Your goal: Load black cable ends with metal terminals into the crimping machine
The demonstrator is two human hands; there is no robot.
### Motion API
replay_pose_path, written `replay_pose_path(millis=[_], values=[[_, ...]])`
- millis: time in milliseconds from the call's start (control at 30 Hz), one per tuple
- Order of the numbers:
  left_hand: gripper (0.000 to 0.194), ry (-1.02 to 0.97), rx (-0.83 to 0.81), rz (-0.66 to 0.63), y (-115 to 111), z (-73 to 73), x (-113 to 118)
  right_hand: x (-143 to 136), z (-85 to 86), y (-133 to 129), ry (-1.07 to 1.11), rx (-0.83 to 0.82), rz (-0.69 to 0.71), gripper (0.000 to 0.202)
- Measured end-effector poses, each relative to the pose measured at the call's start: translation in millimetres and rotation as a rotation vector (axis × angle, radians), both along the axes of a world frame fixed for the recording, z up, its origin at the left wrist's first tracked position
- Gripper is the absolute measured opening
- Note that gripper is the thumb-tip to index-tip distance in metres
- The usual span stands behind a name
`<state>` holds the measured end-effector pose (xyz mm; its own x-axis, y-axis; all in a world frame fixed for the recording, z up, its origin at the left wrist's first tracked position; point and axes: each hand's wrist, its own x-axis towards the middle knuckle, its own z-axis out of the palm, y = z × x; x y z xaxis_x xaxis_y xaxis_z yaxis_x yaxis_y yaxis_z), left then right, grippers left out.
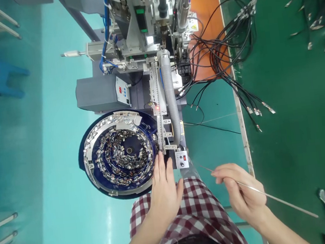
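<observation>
My left hand (164,188) lies flat, fingers straight, its tips at the near end of the feed track (160,134); a slip leftward could, I judge, knock parts askew. My right hand (242,189) pinches a thin rod (279,199), its tip ahead and to the left of that hand; a careless swing could catch the control box (182,159). Just left of my left hand, the blue bowl (81,158) holds many small metal pieces (116,158), spread around its ledges.
</observation>
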<state>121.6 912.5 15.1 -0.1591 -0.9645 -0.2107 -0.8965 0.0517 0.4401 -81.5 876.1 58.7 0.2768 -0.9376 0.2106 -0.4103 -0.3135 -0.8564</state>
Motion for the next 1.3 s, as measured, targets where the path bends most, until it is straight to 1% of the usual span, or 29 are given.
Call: replay_pose_path(millis=[133,300,400,567,667,867,1000,1200,1300], values=[[0.056,-0.033,-0.009,-0.036,-0.9,-2.2,0.9,-1.7,-0.5,0.3,0.004,0.007,0.004,0.028],[0.057,-0.012,-0.038,-0.019,-11.9,-9.2,0.8,-1.3,-1.3,1.3,-0.005,0.009,0.015,0.030],[0.058,-0.018,-0.039,-0.018,-10.3,-6.6,0.3,-0.2,-1.9,2.6,-0.019,0.029,0.029,0.030],[0.055,-0.005,-0.010,-0.039,2.5,2.4,-0.9,1.0,-2.8,5.5,-0.036,0.058,0.052,0.030],[0.058,-0.003,-0.014,-0.032,2.9,0.1,-1.2,2.4,-3.4,6.7,-0.037,0.067,0.060,0.031],[0.068,-0.013,-0.028,-0.015,-7.3,-7.5,-3.0,5.4,-1.6,7.5,-0.028,0.061,0.072,0.030],[0.070,-0.012,-0.012,0.029,-6.0,-4.6,-6.3,7.2,-0.6,8.2,-0.030,0.048,0.082,0.031],[0.068,0.009,-0.008,0.011,-2.5,-1.2,-6.0,8.1,-0.8,9.5,-0.042,0.061,0.092,0.031],[0.065,0.012,0.000,0.011,0.3,0.8,-4.0,15.1,-1.8,5.0,-0.049,0.064,0.089,0.031]])
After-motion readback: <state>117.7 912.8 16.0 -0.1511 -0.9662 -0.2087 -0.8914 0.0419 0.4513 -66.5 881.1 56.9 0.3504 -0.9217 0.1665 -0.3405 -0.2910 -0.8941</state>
